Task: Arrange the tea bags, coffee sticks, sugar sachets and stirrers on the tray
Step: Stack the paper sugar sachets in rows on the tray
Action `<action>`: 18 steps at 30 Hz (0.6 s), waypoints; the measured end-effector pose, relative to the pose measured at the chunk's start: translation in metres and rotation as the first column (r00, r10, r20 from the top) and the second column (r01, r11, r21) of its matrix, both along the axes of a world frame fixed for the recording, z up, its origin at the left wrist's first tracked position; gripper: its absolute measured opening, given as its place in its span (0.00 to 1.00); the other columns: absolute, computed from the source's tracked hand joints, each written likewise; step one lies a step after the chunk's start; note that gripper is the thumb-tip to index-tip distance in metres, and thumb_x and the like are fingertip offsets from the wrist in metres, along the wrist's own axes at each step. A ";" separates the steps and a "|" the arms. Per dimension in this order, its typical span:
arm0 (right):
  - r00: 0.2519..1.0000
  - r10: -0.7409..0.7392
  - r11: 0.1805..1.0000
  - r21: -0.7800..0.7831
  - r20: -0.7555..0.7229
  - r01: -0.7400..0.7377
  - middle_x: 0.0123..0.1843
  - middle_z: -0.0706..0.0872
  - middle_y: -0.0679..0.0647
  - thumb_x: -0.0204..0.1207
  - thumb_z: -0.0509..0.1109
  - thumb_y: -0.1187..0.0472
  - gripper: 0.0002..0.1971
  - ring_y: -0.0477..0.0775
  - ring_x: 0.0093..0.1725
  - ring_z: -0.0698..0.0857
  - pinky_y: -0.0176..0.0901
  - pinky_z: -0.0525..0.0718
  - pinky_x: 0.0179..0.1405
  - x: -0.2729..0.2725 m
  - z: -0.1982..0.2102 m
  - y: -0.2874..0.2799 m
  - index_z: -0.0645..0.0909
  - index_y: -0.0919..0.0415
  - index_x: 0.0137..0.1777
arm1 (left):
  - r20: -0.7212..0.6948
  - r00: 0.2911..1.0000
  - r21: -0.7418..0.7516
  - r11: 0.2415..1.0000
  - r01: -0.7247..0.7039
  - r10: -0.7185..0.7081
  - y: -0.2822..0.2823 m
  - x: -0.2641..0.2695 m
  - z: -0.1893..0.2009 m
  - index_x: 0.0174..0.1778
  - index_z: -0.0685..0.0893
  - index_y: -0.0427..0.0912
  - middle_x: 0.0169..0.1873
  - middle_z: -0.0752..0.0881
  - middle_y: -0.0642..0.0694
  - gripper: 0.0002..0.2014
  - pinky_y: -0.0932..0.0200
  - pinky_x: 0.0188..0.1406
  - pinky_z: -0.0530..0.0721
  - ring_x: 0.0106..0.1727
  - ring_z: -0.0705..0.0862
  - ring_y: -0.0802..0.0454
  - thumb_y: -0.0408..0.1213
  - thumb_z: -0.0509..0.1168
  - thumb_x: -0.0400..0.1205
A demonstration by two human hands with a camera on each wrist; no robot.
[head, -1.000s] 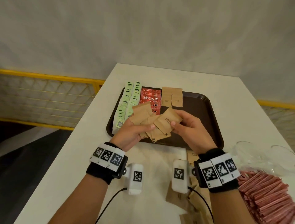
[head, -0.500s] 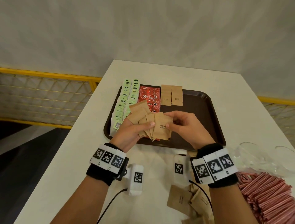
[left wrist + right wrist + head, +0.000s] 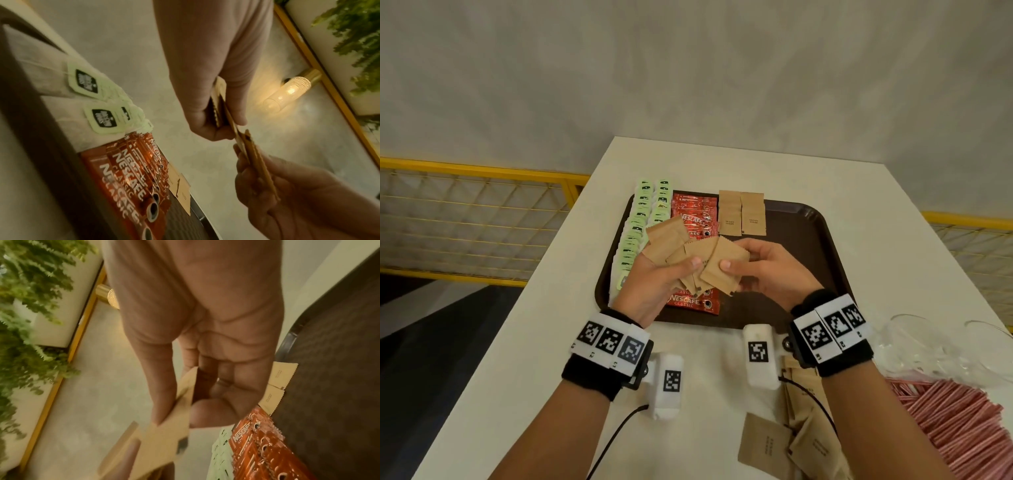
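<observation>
Left hand (image 3: 654,284): a fan of sugar sachets (image 3: 674,246) is gripped, long axes pointed to the tray's (image 3: 822,260) far edge.
Right hand (image 3: 767,270): one sachet (image 3: 726,265) is pinched, tilted.

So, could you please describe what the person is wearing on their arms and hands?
Both hands are bare, with no sleeves on the forearms. Each wrist carries a black band topped by a white strip of three black-and-white square markers. A white camera block with one such marker hangs from each band, left and right, with thin black cables trailing back.
</observation>
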State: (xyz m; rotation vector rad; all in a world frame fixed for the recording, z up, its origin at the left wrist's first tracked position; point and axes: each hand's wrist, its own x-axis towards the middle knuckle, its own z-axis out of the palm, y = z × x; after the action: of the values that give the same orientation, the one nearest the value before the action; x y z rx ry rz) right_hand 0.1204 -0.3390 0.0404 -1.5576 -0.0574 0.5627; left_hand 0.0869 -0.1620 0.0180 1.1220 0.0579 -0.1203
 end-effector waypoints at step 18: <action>0.929 -0.366 0.829 -0.470 -0.051 0.301 0.58 0.85 0.63 0.66 0.79 0.68 0.24 0.61 0.56 0.85 0.56 0.86 0.53 0.140 -0.041 -0.013 0.79 0.69 0.62 | -0.058 0.985 -0.051 0.985 -0.167 0.164 0.030 0.014 -0.016 0.73 0.73 0.43 0.58 0.85 0.44 0.27 0.60 0.39 0.87 0.57 0.86 0.51 0.24 0.64 0.77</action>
State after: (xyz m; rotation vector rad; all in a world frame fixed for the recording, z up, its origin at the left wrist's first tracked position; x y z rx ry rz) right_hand 0.2601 -0.3525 -0.0009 -1.9251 0.4836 0.4173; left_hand 0.1005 -0.1323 0.0020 1.0539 0.1946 -0.0039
